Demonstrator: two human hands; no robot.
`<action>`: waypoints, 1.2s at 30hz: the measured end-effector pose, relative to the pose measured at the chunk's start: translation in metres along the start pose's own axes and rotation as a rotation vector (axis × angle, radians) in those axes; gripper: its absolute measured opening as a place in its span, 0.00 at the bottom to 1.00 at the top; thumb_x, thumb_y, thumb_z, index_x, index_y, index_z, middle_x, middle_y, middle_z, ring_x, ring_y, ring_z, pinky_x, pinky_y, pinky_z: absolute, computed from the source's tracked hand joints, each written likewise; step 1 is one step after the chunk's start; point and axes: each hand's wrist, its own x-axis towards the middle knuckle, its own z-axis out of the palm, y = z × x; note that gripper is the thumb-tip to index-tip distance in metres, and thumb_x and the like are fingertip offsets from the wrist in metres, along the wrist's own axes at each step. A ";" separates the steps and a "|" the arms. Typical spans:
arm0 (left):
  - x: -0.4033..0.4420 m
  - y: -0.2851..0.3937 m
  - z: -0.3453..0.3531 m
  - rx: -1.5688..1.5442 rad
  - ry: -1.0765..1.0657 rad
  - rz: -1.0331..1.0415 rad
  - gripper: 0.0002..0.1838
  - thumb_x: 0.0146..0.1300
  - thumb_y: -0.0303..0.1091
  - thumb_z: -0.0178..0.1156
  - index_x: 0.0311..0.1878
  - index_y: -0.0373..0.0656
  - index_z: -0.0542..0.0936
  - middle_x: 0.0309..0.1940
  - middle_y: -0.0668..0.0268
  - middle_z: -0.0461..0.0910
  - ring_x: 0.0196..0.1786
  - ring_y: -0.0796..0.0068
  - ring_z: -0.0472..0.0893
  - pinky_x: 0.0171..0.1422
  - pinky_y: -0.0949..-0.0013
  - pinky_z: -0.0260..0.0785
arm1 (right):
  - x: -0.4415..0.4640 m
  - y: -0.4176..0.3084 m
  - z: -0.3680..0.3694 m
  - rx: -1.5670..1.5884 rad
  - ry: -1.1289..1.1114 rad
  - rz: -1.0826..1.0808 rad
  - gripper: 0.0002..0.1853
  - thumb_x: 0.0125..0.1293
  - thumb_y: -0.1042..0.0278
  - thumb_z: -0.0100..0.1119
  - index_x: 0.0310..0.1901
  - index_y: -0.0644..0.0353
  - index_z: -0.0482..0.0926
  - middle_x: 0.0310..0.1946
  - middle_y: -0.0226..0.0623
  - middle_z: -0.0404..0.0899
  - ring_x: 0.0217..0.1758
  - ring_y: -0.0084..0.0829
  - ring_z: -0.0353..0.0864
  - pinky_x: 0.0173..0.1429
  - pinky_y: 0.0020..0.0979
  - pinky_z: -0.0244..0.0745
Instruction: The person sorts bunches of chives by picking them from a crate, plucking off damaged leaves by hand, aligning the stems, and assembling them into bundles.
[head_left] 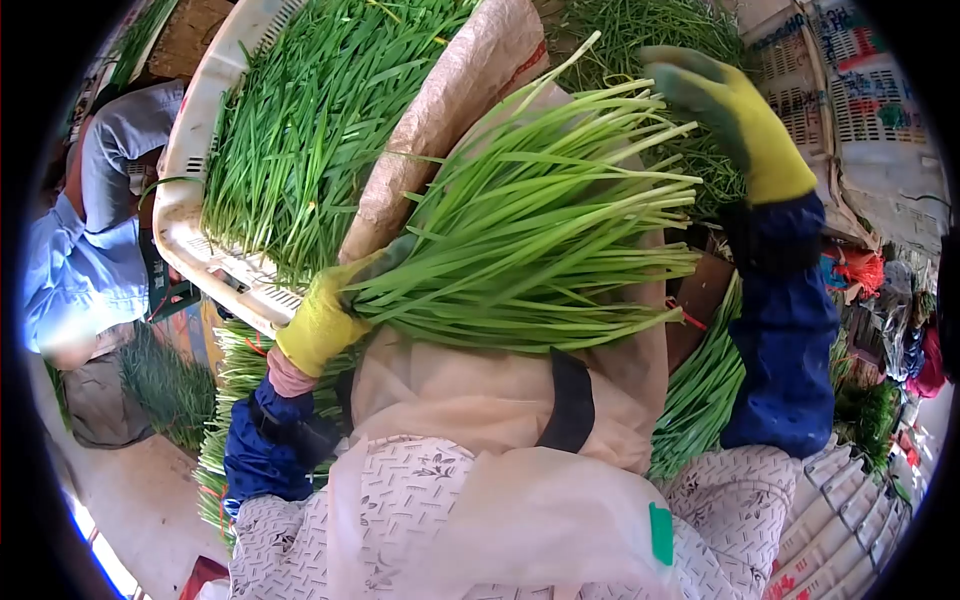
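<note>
A loose, fanned-out bunch of garlic chives [540, 220] lies across my lap, pale stem ends pointing right. My left hand [335, 310], in a yellow glove with grey-green fingers, is closed around the leafy end of the bunch at its left. My right hand [735, 125], gloved the same way, is raised beyond the upper right stem ends. Its fingers are stretched out to the left and apart, and nothing shows in them. A peach-coloured apron [450, 390] lies under the chives.
A white plastic crate [190, 150] full of chives stands at upper left, a rolled woven sack [440, 110] along its edge. Tied chive bundles [240, 380] stack at lower left. More chives [700, 400] lie right of my lap. Another person [90, 240] sits at far left.
</note>
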 end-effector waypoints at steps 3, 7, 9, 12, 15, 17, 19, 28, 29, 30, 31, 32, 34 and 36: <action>-0.005 0.002 -0.001 -0.020 0.025 -0.024 0.30 0.49 0.18 0.61 0.60 0.34 0.71 0.54 0.52 0.77 0.55 0.71 0.77 0.59 0.71 0.66 | 0.011 -0.019 0.026 -0.003 -0.247 -0.195 0.21 0.62 0.61 0.57 0.54 0.63 0.74 0.45 0.35 0.79 0.46 0.22 0.77 0.51 0.24 0.71; -0.014 -0.007 0.006 -0.119 0.085 -0.172 0.25 0.51 0.19 0.62 0.55 0.31 0.73 0.45 0.58 0.81 0.46 0.78 0.78 0.53 0.74 0.69 | 0.001 -0.041 0.031 0.243 -0.031 -0.144 0.16 0.60 0.71 0.57 0.49 0.65 0.76 0.41 0.35 0.79 0.41 0.22 0.77 0.46 0.23 0.72; -0.015 -0.015 0.006 -0.077 0.096 -0.149 0.21 0.51 0.20 0.62 0.52 0.31 0.75 0.41 0.61 0.83 0.42 0.80 0.79 0.50 0.74 0.70 | -0.002 -0.021 0.009 0.242 0.108 -0.168 0.18 0.60 0.70 0.57 0.52 0.65 0.74 0.43 0.36 0.78 0.43 0.23 0.77 0.48 0.25 0.72; -0.018 -0.020 0.011 -0.114 0.180 -0.139 0.20 0.51 0.21 0.62 0.50 0.31 0.76 0.39 0.61 0.83 0.41 0.80 0.78 0.48 0.74 0.71 | -0.009 0.042 -0.056 -0.009 0.413 -0.087 0.22 0.60 0.68 0.57 0.56 0.64 0.70 0.47 0.39 0.77 0.47 0.25 0.76 0.52 0.27 0.71; -0.011 -0.014 0.006 -0.092 0.087 -0.166 0.20 0.51 0.22 0.62 0.49 0.31 0.76 0.39 0.61 0.83 0.40 0.80 0.78 0.48 0.74 0.71 | -0.044 0.097 -0.086 -0.499 0.488 0.209 0.26 0.61 0.67 0.57 0.60 0.64 0.67 0.51 0.41 0.75 0.50 0.28 0.76 0.56 0.29 0.71; -0.011 -0.016 0.007 -0.069 0.077 -0.156 0.20 0.51 0.21 0.62 0.50 0.31 0.76 0.39 0.61 0.83 0.39 0.80 0.78 0.47 0.74 0.70 | -0.071 0.081 -0.049 -0.118 0.259 0.263 0.29 0.61 0.66 0.57 0.63 0.64 0.65 0.54 0.43 0.74 0.53 0.29 0.76 0.58 0.31 0.71; -0.013 -0.020 0.010 -0.099 0.117 -0.153 0.20 0.51 0.22 0.61 0.50 0.32 0.77 0.39 0.61 0.83 0.39 0.79 0.78 0.47 0.74 0.70 | -0.094 0.047 0.010 0.211 0.009 0.135 0.28 0.59 0.67 0.60 0.60 0.67 0.68 0.50 0.41 0.77 0.50 0.28 0.77 0.56 0.27 0.71; -0.017 -0.036 0.012 -0.017 0.106 -0.053 0.20 0.51 0.19 0.60 0.50 0.34 0.77 0.40 0.65 0.82 0.40 0.80 0.78 0.47 0.74 0.71 | -0.100 0.066 -0.022 0.024 0.585 -0.080 0.10 0.62 0.69 0.57 0.41 0.66 0.80 0.30 0.34 0.81 0.34 0.23 0.79 0.38 0.25 0.74; -0.019 -0.042 0.011 -0.031 0.126 -0.054 0.20 0.50 0.19 0.60 0.50 0.34 0.77 0.40 0.65 0.82 0.41 0.79 0.78 0.48 0.74 0.70 | -0.102 0.075 -0.022 0.011 0.575 -0.104 0.11 0.62 0.70 0.57 0.45 0.64 0.78 0.34 0.33 0.80 0.37 0.22 0.78 0.42 0.24 0.73; -0.020 -0.045 0.010 -0.023 0.138 -0.045 0.21 0.50 0.18 0.60 0.51 0.34 0.77 0.41 0.66 0.82 0.42 0.79 0.78 0.48 0.73 0.70 | -0.104 0.081 -0.018 -0.004 0.565 -0.129 0.14 0.61 0.72 0.57 0.49 0.63 0.77 0.38 0.31 0.79 0.40 0.22 0.77 0.45 0.23 0.72; -0.021 -0.046 0.011 0.014 0.136 -0.025 0.22 0.50 0.18 0.60 0.51 0.35 0.77 0.42 0.66 0.81 0.43 0.78 0.78 0.49 0.73 0.70 | -0.108 0.088 -0.013 -0.021 0.559 -0.148 0.17 0.61 0.73 0.57 0.53 0.61 0.75 0.41 0.30 0.78 0.42 0.21 0.76 0.48 0.22 0.71; -0.019 -0.045 0.011 0.137 0.113 0.041 0.21 0.49 0.18 0.60 0.51 0.36 0.77 0.42 0.66 0.81 0.43 0.75 0.78 0.49 0.71 0.71 | -0.116 0.094 -0.011 -0.042 0.558 -0.164 0.21 0.60 0.74 0.57 0.57 0.59 0.73 0.45 0.29 0.77 0.45 0.20 0.75 0.52 0.21 0.70; -0.014 -0.041 0.009 0.483 0.049 0.233 0.20 0.49 0.19 0.60 0.49 0.39 0.78 0.41 0.65 0.81 0.43 0.67 0.79 0.49 0.67 0.71 | -0.129 0.067 0.014 0.157 0.331 -0.131 0.24 0.60 0.73 0.58 0.60 0.59 0.71 0.47 0.29 0.75 0.49 0.19 0.73 0.54 0.21 0.69; -0.010 -0.033 0.008 0.784 -0.018 0.422 0.18 0.48 0.20 0.59 0.45 0.41 0.79 0.40 0.65 0.81 0.44 0.61 0.79 0.49 0.63 0.72 | -0.131 0.064 0.037 0.208 0.122 -0.095 0.25 0.57 0.71 0.63 0.57 0.63 0.72 0.44 0.32 0.78 0.44 0.21 0.76 0.49 0.22 0.72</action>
